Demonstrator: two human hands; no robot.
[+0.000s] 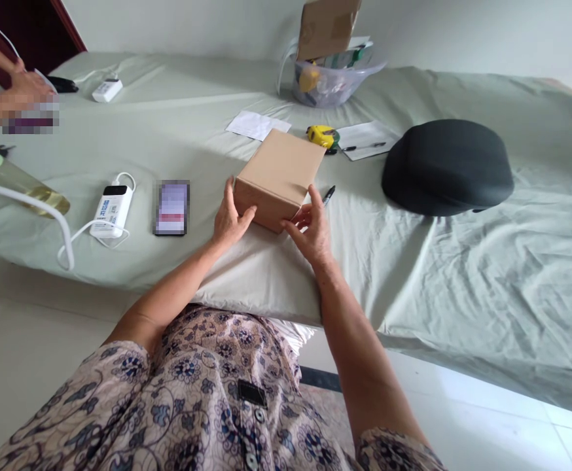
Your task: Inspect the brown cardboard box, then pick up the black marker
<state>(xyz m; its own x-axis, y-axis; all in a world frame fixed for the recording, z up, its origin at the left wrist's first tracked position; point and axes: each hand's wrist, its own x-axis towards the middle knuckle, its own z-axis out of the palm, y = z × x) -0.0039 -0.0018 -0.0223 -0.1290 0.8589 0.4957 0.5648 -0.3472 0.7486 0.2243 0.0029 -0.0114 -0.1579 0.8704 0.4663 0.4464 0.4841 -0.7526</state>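
Observation:
A closed brown cardboard box [282,163] rests on the pale green cloth in front of me. My left hand [233,216] grips its near left corner, thumb on the front face and fingers along the left side. At the near right corner my right hand [313,229] holds the box the same way, thumb at the lower front edge. Just right of the box lies a black marker [330,195]. Behind the box sits a yellow tape measure [323,136], with a sheet of white paper [256,125] to its left.
Left of the box lie a phone [171,208], a white power bank [112,210] with a cable, and a bottle [31,190]. A black cap [447,167] is on the right. A clear basket [328,88] stands at the back. Another person's hand [28,88] shows at upper left.

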